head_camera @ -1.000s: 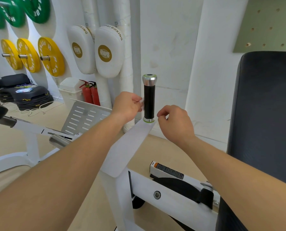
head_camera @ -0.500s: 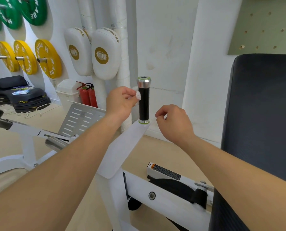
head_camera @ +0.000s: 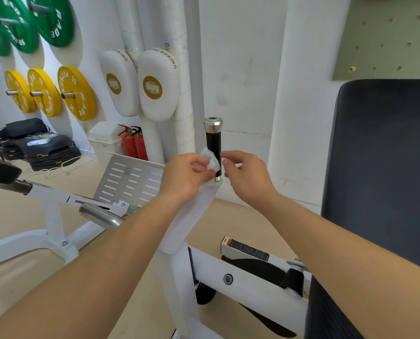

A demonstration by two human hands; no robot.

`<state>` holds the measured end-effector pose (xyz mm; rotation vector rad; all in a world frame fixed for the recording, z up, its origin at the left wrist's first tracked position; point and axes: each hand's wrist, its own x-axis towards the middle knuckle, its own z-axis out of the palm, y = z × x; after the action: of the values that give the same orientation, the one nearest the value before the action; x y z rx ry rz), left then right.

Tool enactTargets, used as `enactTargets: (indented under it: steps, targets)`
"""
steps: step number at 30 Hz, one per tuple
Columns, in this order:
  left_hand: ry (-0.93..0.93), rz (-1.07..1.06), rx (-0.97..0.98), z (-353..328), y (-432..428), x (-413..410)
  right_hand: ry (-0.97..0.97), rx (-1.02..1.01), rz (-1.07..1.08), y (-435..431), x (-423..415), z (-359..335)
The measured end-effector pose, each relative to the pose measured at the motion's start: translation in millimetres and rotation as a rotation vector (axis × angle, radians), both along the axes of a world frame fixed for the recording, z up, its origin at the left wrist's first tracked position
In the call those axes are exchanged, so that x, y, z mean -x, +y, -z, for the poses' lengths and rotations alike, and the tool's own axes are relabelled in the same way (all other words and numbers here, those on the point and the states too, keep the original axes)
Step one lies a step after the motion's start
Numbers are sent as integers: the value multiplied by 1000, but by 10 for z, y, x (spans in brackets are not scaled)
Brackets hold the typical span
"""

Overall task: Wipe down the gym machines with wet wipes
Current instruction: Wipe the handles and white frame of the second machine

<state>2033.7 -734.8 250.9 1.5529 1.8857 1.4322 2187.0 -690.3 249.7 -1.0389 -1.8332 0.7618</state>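
currently the left hand (head_camera: 186,177) is pinching a crumpled white wet wipe (head_camera: 210,161) between thumb and fingertips. it is pressing the wipe against the left side of the machine's upright black handle (head_camera: 213,143), low down, just above the green ring at the base. the right hand (head_camera: 246,177) is sitting at the handle's right side, fingers curled, thumb tip and index finger at the black grip; cannot tell whether it is actually gripping. the handle is standing on the end of a white machine arm (head_camera: 191,216), which is sloping down toward the camera and joining the white frame (head_camera: 253,287). a dark padded backrest (head_camera: 387,179) is filling the right edge. along the wall behind, a perforated metal foot plate (head_camera: 130,179) is leaning. two red fire extinguishers (head_camera: 135,145) are standing beside a white bin (head_camera: 105,140). two white boxing pads (head_camera: 158,84) are hanging above them. yellow weight plates (head_camera: 76,92) and green weight plates (head_camera: 54,20) are sitting on wall pegs at left.
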Motion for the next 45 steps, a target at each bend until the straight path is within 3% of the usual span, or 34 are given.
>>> enactTargets:
  steps: [5,9,14,18,22,25,29,33,37,45]
  targets:
    - [-91,79,-89,-97,-108,-121,160,117,-178,-127,119,-60]
    - [-40,32,-93,-65,-78,-20,254,163,-64,-12,133,-47]
    - [7,-69,-138,-39,70,172,331,-97,191,191,287,-282]
    - [40,-77,-176,-32,140,201,170,-223,237,234,502,1]
    - [96,-71,-137,66,152,211,33,-133,263,239,488,436]
    - [118,-80,-99,87,128,239,10,-107,239,232,361,351]
    - [105,-98,-69,39,104,261,126,-232,295,238,375,-21]
    - [87,-106,-57,6,22,231,-14,-188,313,216,479,22]
    - [98,-109,-36,-13,-229,178,-215,-99,221,81,179,194]
    - [63,-21,-171,173,-1087,-463,-231,-53,-13,-750,-653,41]
